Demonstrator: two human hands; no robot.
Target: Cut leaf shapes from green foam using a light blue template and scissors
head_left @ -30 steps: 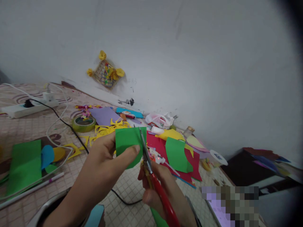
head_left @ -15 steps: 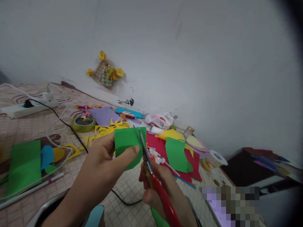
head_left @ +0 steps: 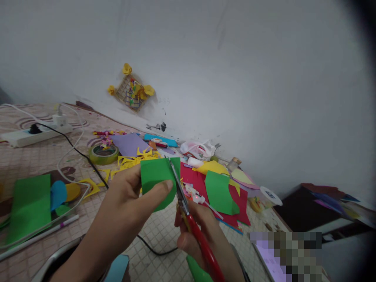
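The green paper (head_left: 155,171) is above the worktop (head_left: 158,233), pinched in my left grip (head_left: 131,201); my right grip (head_left: 210,227) holds the scissors (head_left: 183,205) across it. I judge the cutting partway: lower right rounded, top corners square. Yellow offcuts (head_left: 129,161) lie beyond.

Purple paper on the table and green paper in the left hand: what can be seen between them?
In the head view, yellow paper scraps show between the purple paper and the green paper.

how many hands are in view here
2: the left hand, centre-left, pinching the green paper; the right hand, lower right of it, holding the red-handled scissors.
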